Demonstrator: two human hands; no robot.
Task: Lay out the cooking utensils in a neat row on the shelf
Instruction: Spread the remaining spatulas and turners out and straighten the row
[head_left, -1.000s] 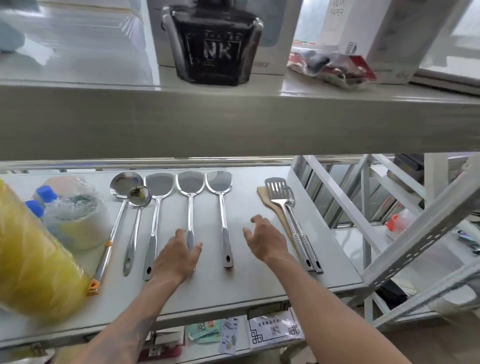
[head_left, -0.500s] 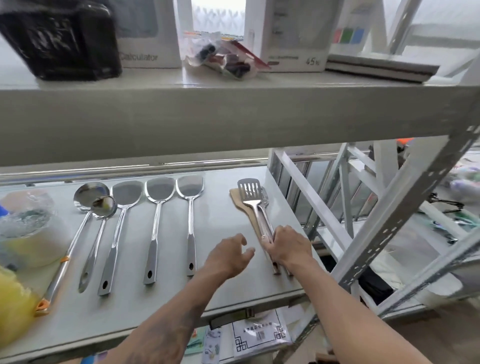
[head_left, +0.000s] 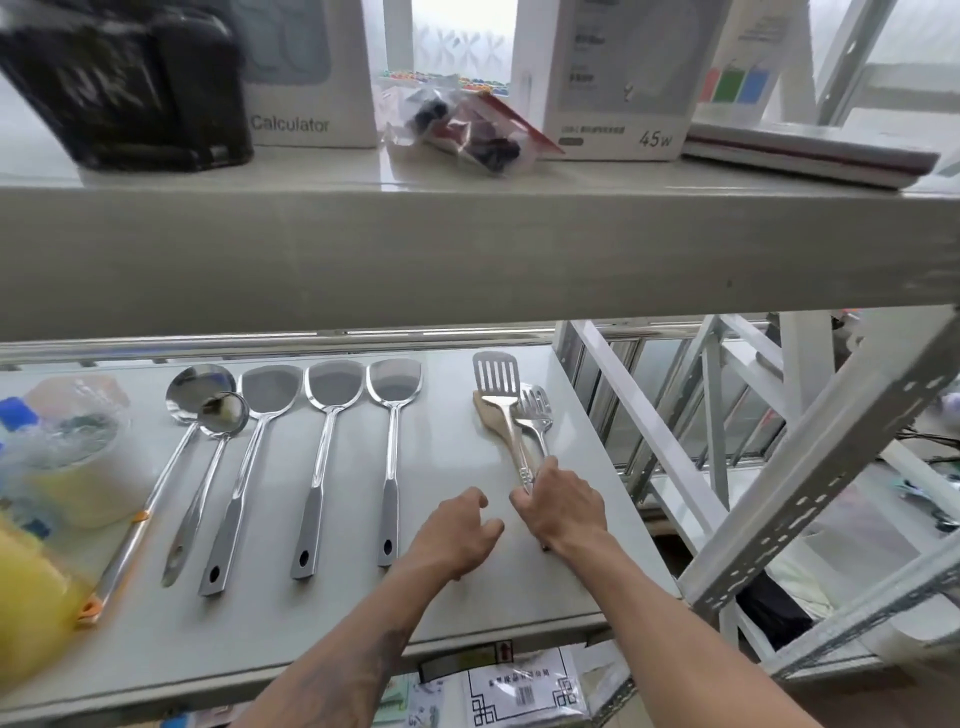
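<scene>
On the white shelf (head_left: 457, 608) lie two steel ladles (head_left: 200, 387) (head_left: 223, 413) and three steel turners (head_left: 270, 387) (head_left: 333, 382) (head_left: 394, 379) side by side, handles toward me. To their right a slotted steel turner (head_left: 496, 376), a second slotted steel utensil (head_left: 536, 410) and a wooden spatula (head_left: 488, 415) overlap in a pile. My right hand (head_left: 563, 506) is closed around the handles of that pile. My left hand (head_left: 457, 535) hovers just left of it, fingers curled and apart, holding nothing.
A plastic-wrapped tub with blue caps (head_left: 67, 447) and a yellow bag (head_left: 31, 597) sit at the shelf's left. The upper shelf (head_left: 467, 244) overhangs with boxes and a black container (head_left: 130, 83). White rack struts (head_left: 810, 478) stand to the right.
My right hand moved right and closed on the piled utensil handles. My left hand left the turner handles and came over beside it. The slotted utensils have spread apart slightly.
</scene>
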